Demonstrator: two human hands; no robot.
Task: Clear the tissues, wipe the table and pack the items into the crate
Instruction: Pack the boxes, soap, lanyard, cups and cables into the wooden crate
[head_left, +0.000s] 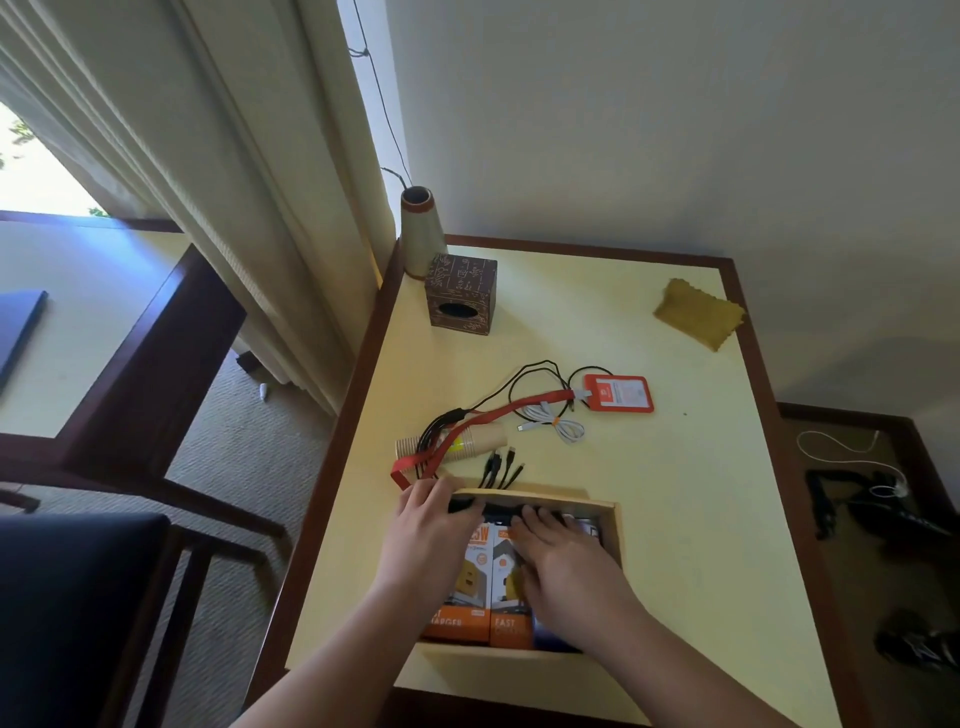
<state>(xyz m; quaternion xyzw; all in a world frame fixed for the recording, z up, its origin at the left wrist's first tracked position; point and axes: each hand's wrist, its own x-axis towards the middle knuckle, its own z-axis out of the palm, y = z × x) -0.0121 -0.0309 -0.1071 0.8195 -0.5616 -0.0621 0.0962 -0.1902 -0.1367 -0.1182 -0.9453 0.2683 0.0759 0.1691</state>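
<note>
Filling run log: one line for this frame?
phase: packing | both hands in crate | unpacked: lanyard, cables, cups

Both forearms are cut off by the lower edge of the frame. The left hand (434, 512) and right hand (563, 558) cover much of the wooden crate (609, 512), hiding most of its contents. On the orange charger boxes (460, 605) only fragments of print read. A dark item (496, 506) under the fingertips at the crate's far wall cannot be identified. The red card holder (618, 393) carries print too small to read. The tabletop (675, 519) runs out of frame at the bottom. Dark objects on the floor (883, 514), at right, are blurred.
</note>
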